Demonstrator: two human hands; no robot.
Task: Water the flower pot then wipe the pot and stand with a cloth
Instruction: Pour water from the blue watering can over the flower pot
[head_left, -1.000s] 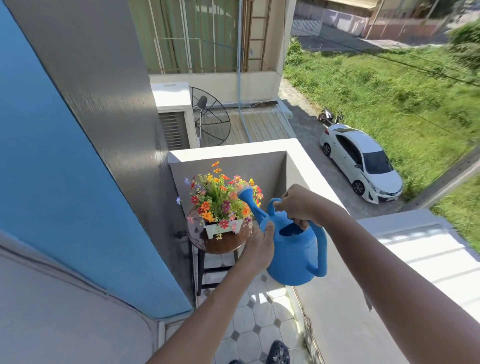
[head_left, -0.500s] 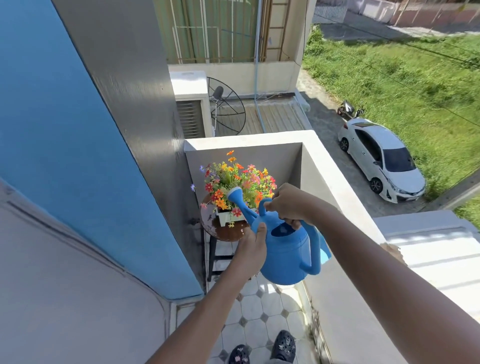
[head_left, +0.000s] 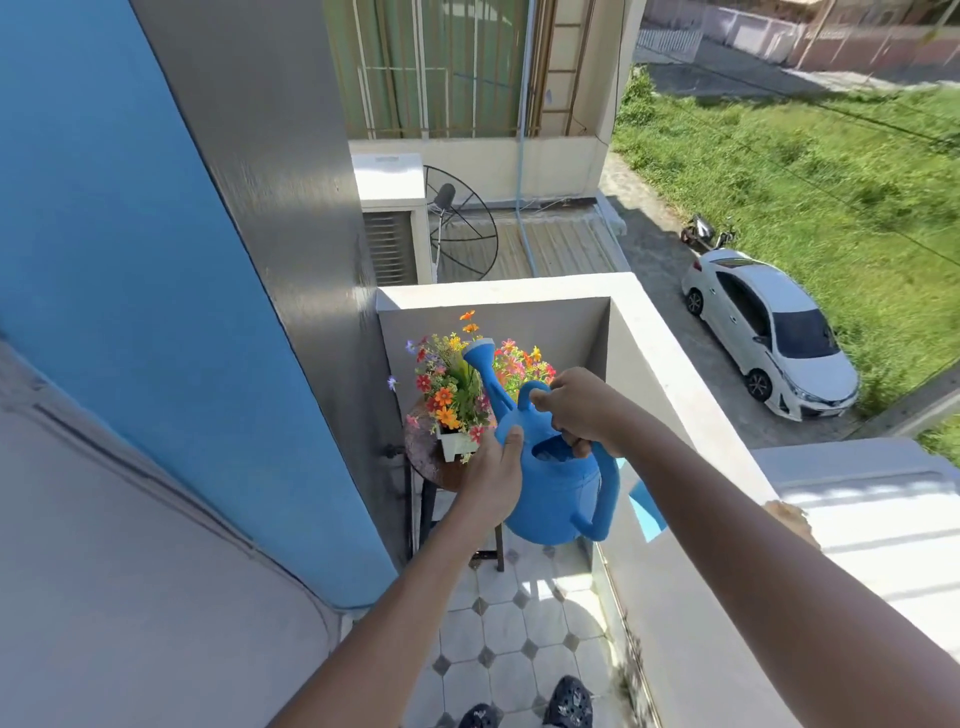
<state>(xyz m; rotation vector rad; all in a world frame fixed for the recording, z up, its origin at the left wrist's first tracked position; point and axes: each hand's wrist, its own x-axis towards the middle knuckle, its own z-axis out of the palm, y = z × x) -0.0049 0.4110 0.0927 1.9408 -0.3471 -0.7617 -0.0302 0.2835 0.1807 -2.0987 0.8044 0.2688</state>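
Head view, items listed left to right, each placed against the round brown stand top.

1. Blue painted wall panel (head_left: 130, 291) with a grey rendered pillar (head_left: 291, 218): left of the stand, the pillar just beside it.
2. Round brown stand top on dark metal legs (head_left: 423, 452): in the balcony corner, partly hidden by the left hand.
3. Small white box-shaped flower pot (head_left: 456, 445) filled with orange, red, pink and yellow flowers (head_left: 448, 384): resting on the stand.
4. Left hand (head_left: 493, 475): in front of the stand, fingers fairly straight, palm pressed flat against the side of the can, thumb lying up toward the spout base.
5. Blue plastic watering can (head_left: 558, 493): held right of and nearer than the stand; its rose-tipped spout (head_left: 480, 351) is angled upward among the blooms. No water stream can be seen.
6. Right hand (head_left: 574, 405): above the can, fingers curled round the top loop handle.
7. White concrete parapet (head_left: 670, 374): right of the stand.
8. White car (head_left: 769, 332): on the road far below, well right of the stand.

Step in hand, by judgement: watering, with the can positioned but not tipped enough to pour. Next move calls for lowering the spout over the pot, the left hand steadying the body, and a gentle flow to avoid flooding the small pot. No cloth is in sight; wiping not begun.
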